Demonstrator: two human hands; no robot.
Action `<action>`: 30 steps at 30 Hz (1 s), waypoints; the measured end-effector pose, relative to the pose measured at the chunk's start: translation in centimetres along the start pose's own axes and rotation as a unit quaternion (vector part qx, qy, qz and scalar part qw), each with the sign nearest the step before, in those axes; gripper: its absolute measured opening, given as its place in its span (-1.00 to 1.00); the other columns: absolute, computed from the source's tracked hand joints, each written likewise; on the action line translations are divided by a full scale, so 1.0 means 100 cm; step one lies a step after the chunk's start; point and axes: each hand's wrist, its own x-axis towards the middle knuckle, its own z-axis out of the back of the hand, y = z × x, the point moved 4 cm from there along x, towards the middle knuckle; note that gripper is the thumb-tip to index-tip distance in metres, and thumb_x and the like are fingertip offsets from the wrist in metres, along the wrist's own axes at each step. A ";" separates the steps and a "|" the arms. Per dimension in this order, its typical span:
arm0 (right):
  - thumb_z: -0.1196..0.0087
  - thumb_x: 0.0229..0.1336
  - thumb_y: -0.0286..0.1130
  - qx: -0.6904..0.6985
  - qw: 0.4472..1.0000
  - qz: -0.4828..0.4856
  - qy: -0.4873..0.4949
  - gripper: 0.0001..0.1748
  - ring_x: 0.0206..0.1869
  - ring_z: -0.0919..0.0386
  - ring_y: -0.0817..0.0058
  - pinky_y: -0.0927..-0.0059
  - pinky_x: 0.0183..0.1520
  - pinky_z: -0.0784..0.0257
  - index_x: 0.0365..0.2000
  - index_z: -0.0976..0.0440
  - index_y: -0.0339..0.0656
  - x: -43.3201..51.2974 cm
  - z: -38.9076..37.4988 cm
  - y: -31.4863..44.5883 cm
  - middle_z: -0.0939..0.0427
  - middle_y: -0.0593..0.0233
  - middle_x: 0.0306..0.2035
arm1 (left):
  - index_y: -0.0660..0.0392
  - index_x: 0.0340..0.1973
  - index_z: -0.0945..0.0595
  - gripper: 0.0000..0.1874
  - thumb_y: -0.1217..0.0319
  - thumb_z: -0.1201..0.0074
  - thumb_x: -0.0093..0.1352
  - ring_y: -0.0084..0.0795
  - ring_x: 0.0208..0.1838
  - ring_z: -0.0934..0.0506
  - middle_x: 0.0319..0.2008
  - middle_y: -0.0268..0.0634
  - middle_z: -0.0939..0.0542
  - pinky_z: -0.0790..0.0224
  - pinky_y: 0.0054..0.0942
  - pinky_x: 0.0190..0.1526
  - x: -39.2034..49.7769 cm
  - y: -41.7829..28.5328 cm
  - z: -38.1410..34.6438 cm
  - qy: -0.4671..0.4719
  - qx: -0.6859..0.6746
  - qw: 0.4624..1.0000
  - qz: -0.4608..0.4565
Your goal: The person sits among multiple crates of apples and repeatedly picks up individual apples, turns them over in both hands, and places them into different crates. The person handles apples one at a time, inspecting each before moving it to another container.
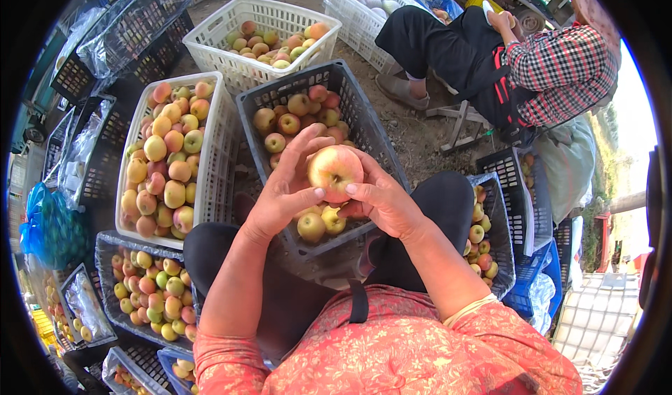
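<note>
A yellow-red apple is held between my two hands above a dark grey plastic crate. Its hollow end faces up toward me. My left hand supports it from the left, the thumb on its lower edge and the fingers partly hidden behind it. On the other side my right hand grips it with thumb and fingers. Below, more apples lie in the crate, and a few yellowish ones show under my wrists.
A white crate full of apples stands to the left, another white crate beyond. Lined crates of apples flank me at lower left and right. At upper right a seated person holds something near a white crate of net-wrapped fruit.
</note>
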 end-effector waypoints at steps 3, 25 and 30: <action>-0.25 0.12 -0.24 -0.005 1.000 0.003 0.001 -0.11 0.12 -0.53 0.42 0.33 -0.02 -0.60 0.39 -0.07 -0.03 -0.001 -0.004 -0.001 -0.37 0.29 0.20 | 0.05 0.51 -0.05 0.00 0.45 -0.25 0.21 -0.16 0.43 -0.27 0.39 -0.07 -0.27 -0.08 -0.19 0.44 -0.003 -0.004 0.003 0.004 -0.020 1.000 -0.001; 0.34 0.36 0.30 0.362 0.903 -0.180 0.148 -0.17 -0.59 -0.60 0.28 0.32 -0.60 -0.57 0.06 -0.41 -0.33 0.008 -0.003 -0.031 -0.65 -0.04 -0.40 | 0.01 0.51 -0.05 0.01 0.44 -0.35 0.26 -0.23 0.38 -0.33 0.31 -0.08 -0.36 -0.16 -0.21 0.38 -0.007 0.005 0.000 -0.004 0.028 0.999 0.040; 0.31 0.38 0.30 0.150 0.967 -0.169 0.118 -0.19 -0.44 -0.64 0.35 0.35 -0.50 -0.60 0.10 -0.43 -0.28 0.028 0.028 -0.016 -0.66 0.01 -0.31 | 0.23 0.47 -0.08 -0.02 0.39 -0.34 0.26 -0.23 0.38 -0.35 0.36 -0.08 -0.31 -0.19 -0.23 0.38 -0.005 -0.003 0.013 -0.099 -0.071 0.992 -0.016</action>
